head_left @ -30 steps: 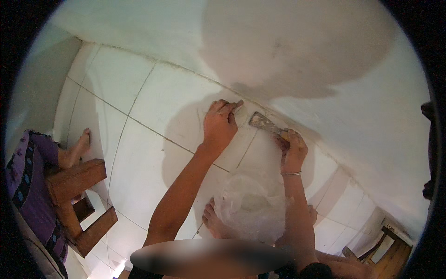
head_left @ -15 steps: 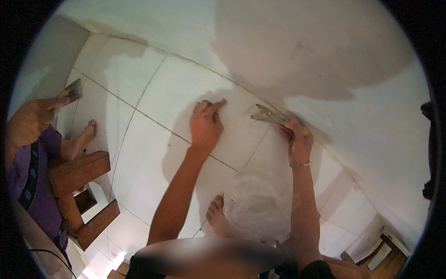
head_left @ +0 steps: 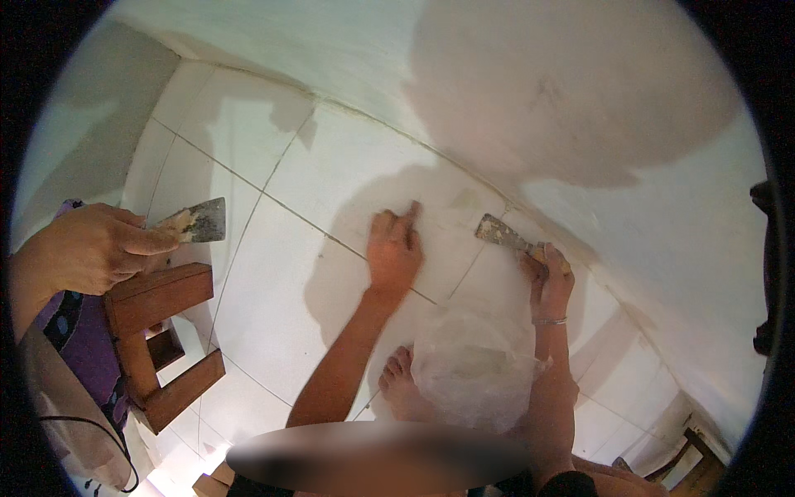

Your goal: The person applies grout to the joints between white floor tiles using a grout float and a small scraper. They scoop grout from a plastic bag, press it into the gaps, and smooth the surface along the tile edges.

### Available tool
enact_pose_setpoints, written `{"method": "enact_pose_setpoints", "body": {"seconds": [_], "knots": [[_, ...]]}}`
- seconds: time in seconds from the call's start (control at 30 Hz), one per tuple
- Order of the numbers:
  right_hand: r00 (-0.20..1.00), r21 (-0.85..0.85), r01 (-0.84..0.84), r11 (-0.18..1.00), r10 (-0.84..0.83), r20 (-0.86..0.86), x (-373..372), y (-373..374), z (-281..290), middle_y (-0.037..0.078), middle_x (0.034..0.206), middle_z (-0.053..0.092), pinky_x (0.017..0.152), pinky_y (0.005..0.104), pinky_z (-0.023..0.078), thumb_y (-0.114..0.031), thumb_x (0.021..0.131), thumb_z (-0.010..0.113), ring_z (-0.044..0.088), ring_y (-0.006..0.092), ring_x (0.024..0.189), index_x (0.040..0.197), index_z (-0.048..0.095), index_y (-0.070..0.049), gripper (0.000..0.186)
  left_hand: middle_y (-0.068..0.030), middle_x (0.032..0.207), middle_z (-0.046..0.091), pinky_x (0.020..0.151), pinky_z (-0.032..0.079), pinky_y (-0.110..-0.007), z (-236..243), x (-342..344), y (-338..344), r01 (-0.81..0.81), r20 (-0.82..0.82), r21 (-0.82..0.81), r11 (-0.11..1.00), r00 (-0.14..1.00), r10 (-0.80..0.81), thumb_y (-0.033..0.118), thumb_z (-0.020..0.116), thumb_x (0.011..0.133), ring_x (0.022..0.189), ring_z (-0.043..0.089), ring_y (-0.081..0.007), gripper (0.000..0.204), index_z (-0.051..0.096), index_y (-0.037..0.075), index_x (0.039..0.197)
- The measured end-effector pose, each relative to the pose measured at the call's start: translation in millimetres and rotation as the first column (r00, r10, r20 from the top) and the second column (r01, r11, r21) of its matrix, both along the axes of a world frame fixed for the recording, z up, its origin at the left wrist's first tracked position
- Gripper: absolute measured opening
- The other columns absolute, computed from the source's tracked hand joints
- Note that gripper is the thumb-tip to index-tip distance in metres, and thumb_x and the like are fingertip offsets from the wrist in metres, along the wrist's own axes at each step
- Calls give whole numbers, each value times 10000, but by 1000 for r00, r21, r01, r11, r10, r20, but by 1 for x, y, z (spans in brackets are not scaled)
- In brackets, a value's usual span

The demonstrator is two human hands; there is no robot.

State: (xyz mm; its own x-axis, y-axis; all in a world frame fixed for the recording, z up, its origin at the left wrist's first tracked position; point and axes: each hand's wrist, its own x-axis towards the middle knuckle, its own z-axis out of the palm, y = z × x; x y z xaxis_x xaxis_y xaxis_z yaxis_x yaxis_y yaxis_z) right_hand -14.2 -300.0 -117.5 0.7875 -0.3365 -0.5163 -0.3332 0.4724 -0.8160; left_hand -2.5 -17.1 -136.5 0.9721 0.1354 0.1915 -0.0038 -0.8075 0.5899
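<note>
My right hand [head_left: 551,277] grips a putty knife [head_left: 499,233] by its yellowish handle. Its blade, crusted with pale residue, lies just above the white tile floor, close to the wall's foot. My left hand [head_left: 394,253] is over the floor to its left, index finger stretched out and the others partly bent. I see nothing held in it. A faint pale greenish patch [head_left: 466,200] marks the tile between the fingertip and the wall. Between my forearms, beside my bare foot [head_left: 403,383], sits a clear plastic bag [head_left: 472,377] with something pale inside.
At the left a co-worker's hand [head_left: 99,248] holds another putty knife [head_left: 203,221] above a wooden stool [head_left: 157,290]. A pale wall [head_left: 596,215] runs along the floor's far and right side. A dark cable [head_left: 99,427] loops at lower left; wooden furniture [head_left: 696,460] stands at lower right.
The view has shifted slightly. My right hand has drawn the putty knife back from the pale patch and turned its blade. The co-worker's hand and putty knife have come rightward and nearer.
</note>
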Motion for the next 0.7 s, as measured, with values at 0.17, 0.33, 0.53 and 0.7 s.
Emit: {"method": "enact_pose_setpoints", "body": {"seconds": [0.17, 0.33, 0.53, 0.7], "knots": [[1000, 18, -6, 1000, 7, -9, -5, -5, -5, 120, 982, 742, 758, 381, 673, -203, 988, 741, 772, 305, 904, 1116, 678, 22, 267, -146, 1007, 672, 863, 533, -451, 17, -11, 0, -119, 45, -175, 977, 991, 128, -30, 680, 846, 973, 634, -362, 365, 745, 86, 1186], [999, 57, -29, 998, 31, -31, -7, -17, -10, 117, 972, 747, 751, 369, 677, -211, 991, 742, 774, 298, 893, 1124, 678, 8, 263, -103, 1043, 733, 812, 582, -372, 48, -22, 84, -98, 90, -84, 992, 990, 106, -106, 717, 862, 995, 674, -261, 310, 785, 96, 1087], [994, 78, -112, 991, 113, -10, -5, -27, -19, 115, 974, 746, 754, 363, 678, -205, 983, 755, 774, 293, 889, 1146, 667, 6, 281, -38, 1032, 712, 969, 500, -400, 43, -32, 76, 491, -125, 57, 869, 867, -482, -105, 693, 753, 1073, 604, -266, 391, 804, 149, 1029], [990, 78, -139, 987, 140, 0, -5, -24, -7, 119, 1008, 737, 800, 372, 676, -224, 1002, 723, 769, 292, 933, 1154, 658, 7, 284, -32, 1009, 684, 944, 492, -409, 17, 20, 47, 453, 27, 104, 885, 889, -458, -51, 672, 741, 1041, 587, -266, 390, 802, 173, 1033]]}}
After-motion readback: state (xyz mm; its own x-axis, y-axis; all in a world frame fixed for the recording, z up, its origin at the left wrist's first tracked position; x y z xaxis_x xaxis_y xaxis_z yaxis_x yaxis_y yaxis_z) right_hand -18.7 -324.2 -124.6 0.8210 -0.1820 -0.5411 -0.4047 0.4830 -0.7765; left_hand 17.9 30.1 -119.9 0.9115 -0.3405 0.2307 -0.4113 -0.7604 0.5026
